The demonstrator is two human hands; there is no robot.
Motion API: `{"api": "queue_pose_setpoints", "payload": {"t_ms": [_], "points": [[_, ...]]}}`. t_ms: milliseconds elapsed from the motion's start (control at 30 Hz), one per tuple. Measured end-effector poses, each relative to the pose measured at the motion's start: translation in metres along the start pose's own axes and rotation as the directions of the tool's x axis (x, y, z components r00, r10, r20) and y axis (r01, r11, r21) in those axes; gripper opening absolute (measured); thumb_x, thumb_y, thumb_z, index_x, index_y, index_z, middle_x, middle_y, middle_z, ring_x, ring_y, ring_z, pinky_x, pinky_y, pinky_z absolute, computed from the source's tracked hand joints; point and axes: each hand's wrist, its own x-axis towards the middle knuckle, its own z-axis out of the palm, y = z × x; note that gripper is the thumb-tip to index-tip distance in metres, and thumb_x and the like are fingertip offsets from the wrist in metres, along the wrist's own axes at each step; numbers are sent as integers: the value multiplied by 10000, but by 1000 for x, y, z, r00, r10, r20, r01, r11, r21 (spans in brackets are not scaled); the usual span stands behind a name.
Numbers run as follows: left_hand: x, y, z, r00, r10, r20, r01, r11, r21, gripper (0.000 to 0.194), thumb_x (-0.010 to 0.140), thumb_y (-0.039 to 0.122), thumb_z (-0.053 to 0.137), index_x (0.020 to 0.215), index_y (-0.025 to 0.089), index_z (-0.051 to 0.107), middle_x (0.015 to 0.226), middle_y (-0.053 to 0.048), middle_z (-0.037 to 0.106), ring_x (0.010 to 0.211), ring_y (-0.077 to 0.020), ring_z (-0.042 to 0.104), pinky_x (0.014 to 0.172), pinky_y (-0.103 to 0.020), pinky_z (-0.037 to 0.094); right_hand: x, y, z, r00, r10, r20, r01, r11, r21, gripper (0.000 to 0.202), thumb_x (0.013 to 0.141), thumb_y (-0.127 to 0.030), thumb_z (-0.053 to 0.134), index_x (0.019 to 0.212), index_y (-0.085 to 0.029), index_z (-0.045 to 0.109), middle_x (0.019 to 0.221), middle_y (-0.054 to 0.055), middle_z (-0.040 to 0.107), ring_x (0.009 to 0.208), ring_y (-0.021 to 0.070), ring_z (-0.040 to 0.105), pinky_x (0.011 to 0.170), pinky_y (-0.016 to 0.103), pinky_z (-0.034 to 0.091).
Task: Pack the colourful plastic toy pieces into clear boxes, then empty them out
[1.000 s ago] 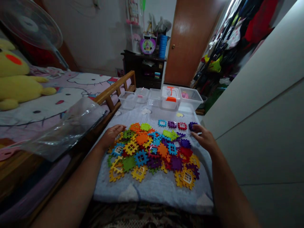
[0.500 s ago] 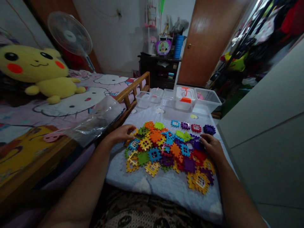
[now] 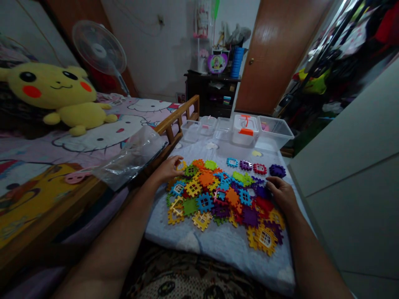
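A heap of colourful toothed plastic building blocks (image 3: 206, 180) lies on the blue cloth-covered table, several of them with window grids. At the heap's far left, my left hand (image 3: 168, 169) pinches a yellow window block (image 3: 181, 165) between thumb and fingertips. My right hand (image 3: 282, 192) rests at the heap's right edge. Its bent fingers are a little apart and touch a dark purple block (image 3: 262, 191), without a clear grip. Behind the heap is a row with a blue window block (image 3: 232, 162), a purple one (image 3: 246, 165), a red one (image 3: 259, 168) and dark purple pieces (image 3: 277, 170).
Clear plastic boxes stand along the table's far end, one with an orange-handled lid (image 3: 245, 126). A wooden bed rail (image 3: 174, 126) borders the left side. On the bed lie a plastic bag (image 3: 131, 153) and a yellow plush toy (image 3: 77, 114). A white cabinet (image 3: 352, 166) is at right.
My left hand has moved slightly away from me, and the yellow window block has shifted with it. My right hand stays at the same spot. The whole view has shifted a little.
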Motion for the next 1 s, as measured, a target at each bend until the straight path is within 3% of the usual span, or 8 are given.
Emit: {"api": "queue_pose_setpoints", "payload": {"t_ms": [167, 267, 500, 667, 833, 1000], "points": [[8, -13, 10, 998, -54, 32, 60, 974, -220, 663, 493, 365, 819, 1098, 175, 626, 1091, -77, 673, 1059, -281, 638, 970, -444, 500, 0, -1, 0, 1000, 2, -10, -2, 1000, 18, 445, 713, -522, 619, 966, -175, 736, 906, 94, 761, 801, 260, 686, 780, 388, 527], [11, -19, 12, 999, -42, -21, 37, 974, -222, 621, 531, 353, 788, 1100, 167, 624, 1145, -96, 676, 1092, -287, 639, 1019, -472, 477, 0, -1, 0, 1000, 0, -21, 1, 999, 34, 428, 709, -510, 624, 955, -179, 739, 895, 88, 762, 794, 254, 683, 772, 378, 526], [11, -13, 12, 996, 91, 22, -93, 993, 70, 421, 692, 306, 625, 1086, 163, 667, 1165, -112, 665, 1099, -288, 637, 978, -441, 515, -1, 0, 1, 1000, 1, -16, -1, 999, 38, 424, 712, -495, 623, 968, -179, 741, 916, 91, 760, 817, 258, 682, 780, 378, 518], [8, -10, 12, 986, 164, -30, -156, 969, 192, 398, 757, 258, 567, 1136, 170, 652, 1216, -106, 642, 1104, -262, 627, 973, -407, 510, 0, 1, 1, 1000, 4, -14, -3, 1000, 29, 433, 712, -508, 620, 966, -178, 738, 909, 91, 757, 813, 260, 681, 775, 382, 509], [9, -12, 13, 980, 196, -43, -171, 927, 333, 172, 780, 218, 562, 910, 190, 671, 1021, -77, 668, 964, -235, 641, 926, -371, 506, 1, 2, 0, 1000, 9, -4, -8, 999, 36, 457, 707, -520, 617, 978, -172, 735, 916, 97, 754, 811, 260, 678, 775, 386, 508], [17, -8, 12, 963, 226, -149, -133, 875, 466, 197, 742, 76, 513, 815, 195, 653, 943, -82, 656, 967, -250, 619, 911, -367, 489, 0, 1, 0, 1000, 1, -1, -1, 1000, 30, 443, 712, -510, 614, 979, -176, 735, 928, 94, 755, 818, 256, 678, 787, 384, 510]]}}
